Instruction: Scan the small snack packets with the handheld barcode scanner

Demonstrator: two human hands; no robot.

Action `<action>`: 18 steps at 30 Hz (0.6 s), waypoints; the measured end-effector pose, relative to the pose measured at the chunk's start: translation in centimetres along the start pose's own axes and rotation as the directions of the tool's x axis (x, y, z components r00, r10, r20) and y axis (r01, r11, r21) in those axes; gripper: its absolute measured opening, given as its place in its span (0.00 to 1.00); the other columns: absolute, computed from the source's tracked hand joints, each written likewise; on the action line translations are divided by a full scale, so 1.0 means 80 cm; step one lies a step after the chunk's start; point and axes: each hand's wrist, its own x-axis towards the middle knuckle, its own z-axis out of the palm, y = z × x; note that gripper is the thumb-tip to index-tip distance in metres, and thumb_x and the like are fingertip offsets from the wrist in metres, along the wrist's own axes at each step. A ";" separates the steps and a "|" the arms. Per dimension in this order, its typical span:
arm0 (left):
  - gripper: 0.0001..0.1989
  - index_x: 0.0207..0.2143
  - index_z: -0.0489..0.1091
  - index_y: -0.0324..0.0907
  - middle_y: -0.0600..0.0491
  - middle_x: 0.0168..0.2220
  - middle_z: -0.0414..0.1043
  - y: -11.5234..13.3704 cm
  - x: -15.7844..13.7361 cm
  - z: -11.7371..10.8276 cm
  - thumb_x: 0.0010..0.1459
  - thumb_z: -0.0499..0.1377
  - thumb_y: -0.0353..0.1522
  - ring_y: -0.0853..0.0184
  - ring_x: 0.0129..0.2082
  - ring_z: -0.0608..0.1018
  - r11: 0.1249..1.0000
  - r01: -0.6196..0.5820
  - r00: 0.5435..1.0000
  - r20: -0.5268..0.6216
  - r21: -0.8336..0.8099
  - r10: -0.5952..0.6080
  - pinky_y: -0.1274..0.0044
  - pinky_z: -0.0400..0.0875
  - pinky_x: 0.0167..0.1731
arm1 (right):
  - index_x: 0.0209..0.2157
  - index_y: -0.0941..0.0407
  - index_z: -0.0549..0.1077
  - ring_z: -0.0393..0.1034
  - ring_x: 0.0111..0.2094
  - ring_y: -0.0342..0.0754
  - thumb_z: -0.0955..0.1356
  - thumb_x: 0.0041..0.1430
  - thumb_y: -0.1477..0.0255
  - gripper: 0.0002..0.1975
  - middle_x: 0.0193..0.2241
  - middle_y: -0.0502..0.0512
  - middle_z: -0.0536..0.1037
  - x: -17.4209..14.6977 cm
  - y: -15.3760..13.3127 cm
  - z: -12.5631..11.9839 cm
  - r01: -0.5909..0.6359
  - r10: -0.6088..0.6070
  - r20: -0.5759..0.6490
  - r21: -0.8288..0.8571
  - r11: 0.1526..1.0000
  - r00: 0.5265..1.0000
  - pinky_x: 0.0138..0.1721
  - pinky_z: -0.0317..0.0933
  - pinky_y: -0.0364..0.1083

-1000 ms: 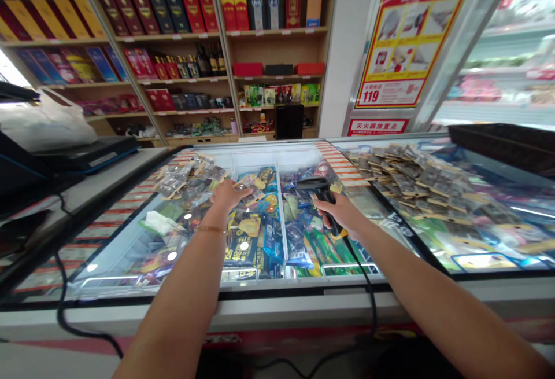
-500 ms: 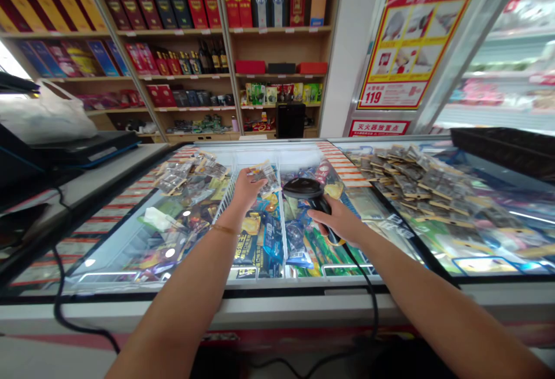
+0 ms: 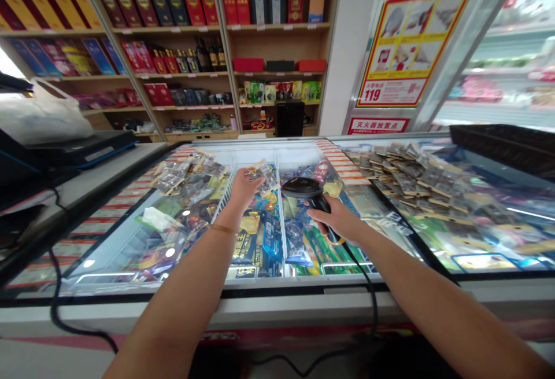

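My left hand point(image 3: 245, 187) is closed on a small clear packet point(image 3: 266, 176) with brownish edges; its contents are too small to make out. In my right hand point(image 3: 336, 217) is a black barcode scanner point(image 3: 303, 188), its fingers wrapped round the handle and its head pointing left toward the packet. The scanner's cable point(image 3: 366, 278) runs down over the front edge of the chest freezer point(image 3: 299, 304). Both hands are above the open middle of the freezer, where bagged frozen goods point(image 3: 255, 246) lie in wire baskets.
A heap of similar packets point(image 3: 416, 179) covers the right glass lid, and a smaller pile point(image 3: 173, 175) lies at left. A black tray point(image 3: 503, 144) rests at the back right. Another black cable point(image 3: 56, 304) hangs at left. Shelves of boxes point(image 3: 195, 3) stand behind.
The view has shifted very slightly. My left hand still has the packet, which is tilted a little differently. My right hand keeps the scanner in nearly the same place.
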 end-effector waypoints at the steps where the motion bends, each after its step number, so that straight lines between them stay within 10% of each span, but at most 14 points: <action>1: 0.22 0.41 0.62 0.42 0.51 0.36 0.76 0.000 0.000 0.000 0.45 0.69 0.30 0.64 0.35 0.80 1.000 0.003 1.000 0.004 0.003 -0.003 0.73 0.76 0.33 | 0.40 0.56 0.67 0.62 0.15 0.41 0.71 0.54 0.62 0.16 0.17 0.42 0.68 0.000 0.000 0.000 0.002 -0.002 -0.002 0.007 1.000 1.000 0.19 0.57 0.41; 12: 0.19 0.36 0.66 0.41 0.56 0.30 0.72 0.000 -0.008 0.015 0.43 0.70 0.31 0.68 0.31 0.79 0.981 0.182 0.983 -0.012 -0.070 -0.183 0.72 0.76 0.35 | 0.34 0.54 0.65 0.63 0.13 0.39 0.72 0.51 0.64 0.15 0.19 0.42 0.69 0.010 -0.004 -0.012 -0.014 0.046 -0.201 0.157 0.988 0.978 0.16 0.57 0.41; 18: 0.20 0.35 0.65 0.42 0.58 0.25 0.72 0.011 -0.021 0.075 0.43 0.72 0.28 0.70 0.26 0.78 0.944 0.286 0.958 0.035 -0.166 -0.284 0.75 0.76 0.32 | 0.33 0.54 0.65 0.63 0.12 0.39 0.73 0.50 0.64 0.15 0.19 0.43 0.70 -0.014 -0.019 -0.082 0.047 0.056 -0.374 0.262 0.964 0.926 0.14 0.56 0.40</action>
